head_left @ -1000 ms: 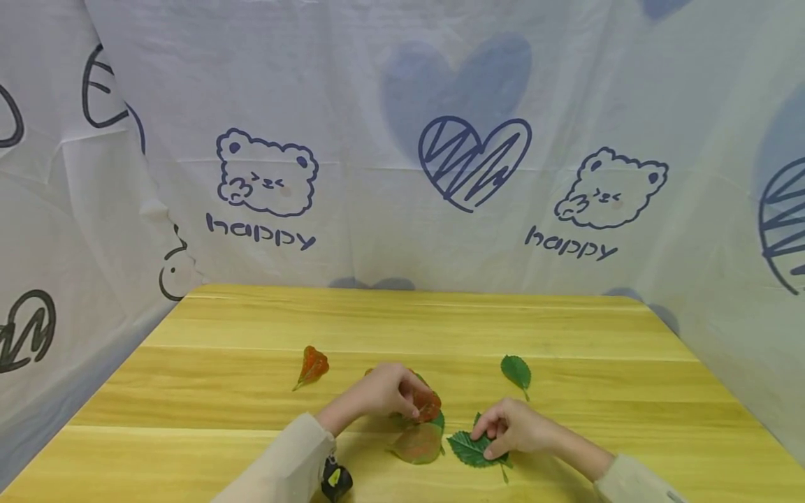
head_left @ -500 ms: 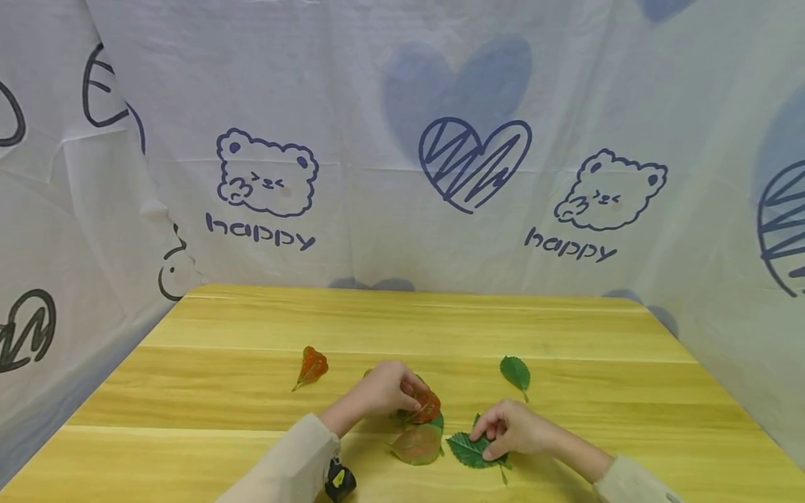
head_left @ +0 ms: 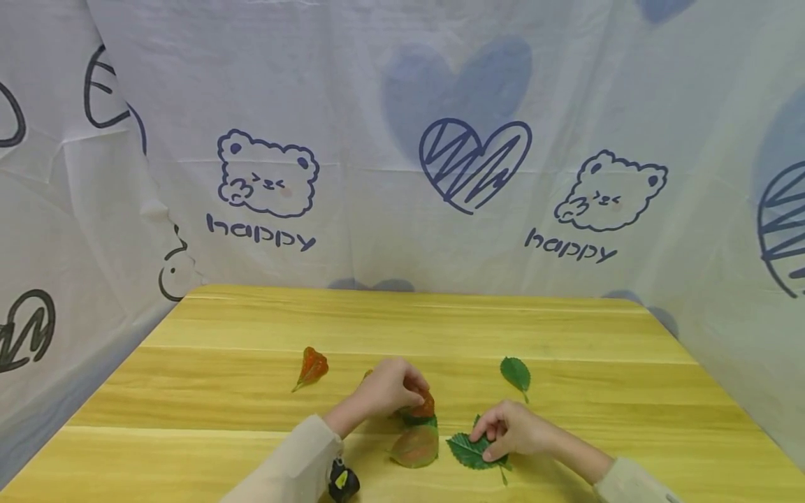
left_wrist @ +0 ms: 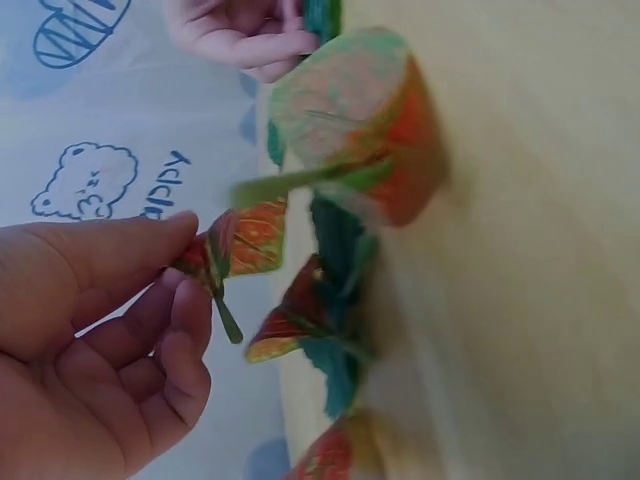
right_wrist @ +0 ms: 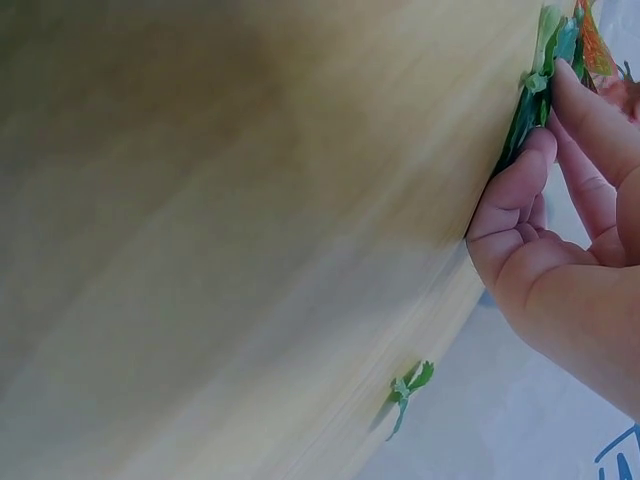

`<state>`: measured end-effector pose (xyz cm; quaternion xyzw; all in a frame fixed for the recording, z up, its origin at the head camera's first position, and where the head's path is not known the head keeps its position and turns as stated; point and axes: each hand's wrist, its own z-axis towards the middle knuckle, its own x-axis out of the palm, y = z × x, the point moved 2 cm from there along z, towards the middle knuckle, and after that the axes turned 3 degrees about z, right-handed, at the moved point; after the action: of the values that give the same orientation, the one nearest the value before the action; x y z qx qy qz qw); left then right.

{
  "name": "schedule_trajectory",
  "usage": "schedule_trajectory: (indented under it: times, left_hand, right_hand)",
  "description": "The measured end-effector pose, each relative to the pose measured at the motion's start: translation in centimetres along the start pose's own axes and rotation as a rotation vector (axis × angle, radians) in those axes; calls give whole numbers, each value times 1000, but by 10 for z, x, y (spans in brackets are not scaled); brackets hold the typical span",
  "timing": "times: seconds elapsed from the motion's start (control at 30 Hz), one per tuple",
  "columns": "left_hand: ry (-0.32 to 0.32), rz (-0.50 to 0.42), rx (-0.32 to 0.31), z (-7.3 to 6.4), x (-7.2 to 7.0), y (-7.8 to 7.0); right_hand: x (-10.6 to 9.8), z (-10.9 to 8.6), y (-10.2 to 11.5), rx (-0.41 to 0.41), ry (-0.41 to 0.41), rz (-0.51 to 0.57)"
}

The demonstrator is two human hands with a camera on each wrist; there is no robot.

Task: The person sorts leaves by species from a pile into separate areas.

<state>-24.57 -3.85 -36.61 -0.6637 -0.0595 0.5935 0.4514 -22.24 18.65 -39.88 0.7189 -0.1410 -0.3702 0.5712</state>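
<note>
Toward the near edge of the wood-grained table [head_left: 239, 405], the left hand [head_left: 385, 390] pinches a veined red leaf [head_left: 428, 403], the right hand [head_left: 512, 428] a ribbed, toothed green leaf [head_left: 467, 450]; a rounded brownish leaf [head_left: 416, 448] is between them; farther back, on the left-edge side, lies a crinkled red-orange leaf [head_left: 312, 365], on the right-edge side a small oval leaf [head_left: 516, 372]

Head view: diffuse, even light; the yellow tabletop [head_left: 251, 321] appears brighter than the greyish backdrop [head_left: 365, 84]. The 2 wrist views are dimmer. Left wrist: the large foreground leaf [left_wrist: 335, 95] is blurred and the tabletop grain soft. Right wrist: the tabletop is smeared, darkest at upper left; faint shadow beside the small green leaf [right_wrist: 412, 379].
</note>
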Motion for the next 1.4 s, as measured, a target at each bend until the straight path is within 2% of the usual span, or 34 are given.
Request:
schedule_trajectory:
  times: [0.17,0.3,0.43,0.57,0.87,1.17,1.4]
  left_hand:
    - [-72,-31,57,0,-11,0]
    - [-133,-26,51,-1,-22,5]
    - [-223,11,45,-4,-31,13]
    - [-297,40,10,-9,-41,22]
    - [-402,81,-101,-18,-59,44]
    - [-433,99,-155,-25,-67,61]
    - [-402,149,-198,-30,-73,69]
  right_hand:
    - [0,0,0,-5,2,6]
    - [0,0,0,8,4,7]
    - [0,0,-1,12,6,9]
    - [0,1,0,9,9,9]
    - [0,1,0,0,15,15]
    - [0,1,-1,-10,22,20]
    - [0,2,-1,-33,30,4]
